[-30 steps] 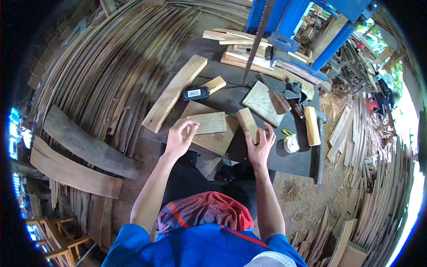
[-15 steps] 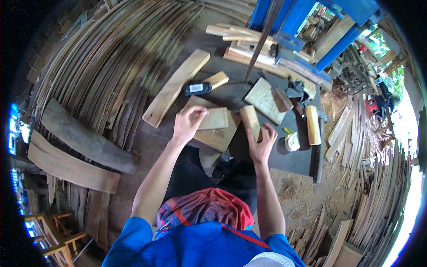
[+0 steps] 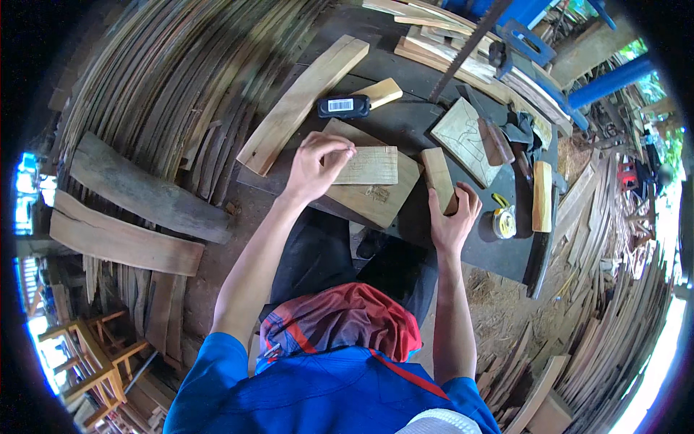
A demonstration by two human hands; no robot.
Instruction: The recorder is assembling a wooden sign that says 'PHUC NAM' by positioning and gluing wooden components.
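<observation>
At centre frame the left hand (image 3: 316, 168) pinched the small wood block (image 3: 369, 166) lying on the bench (image 3: 405, 130), the right hand (image 3: 452, 220) wrapped the narrow block (image 3: 439, 176), best held steady

Small pale wood board (image 3: 370, 166): flat, atop larger square board (image 3: 376, 197), left hand (image 3: 316, 168) at its left edge | Narrow wood block (image 3: 439, 178): lying flat on dark table, near end gripped by right hand (image 3: 452, 223).
</observation>
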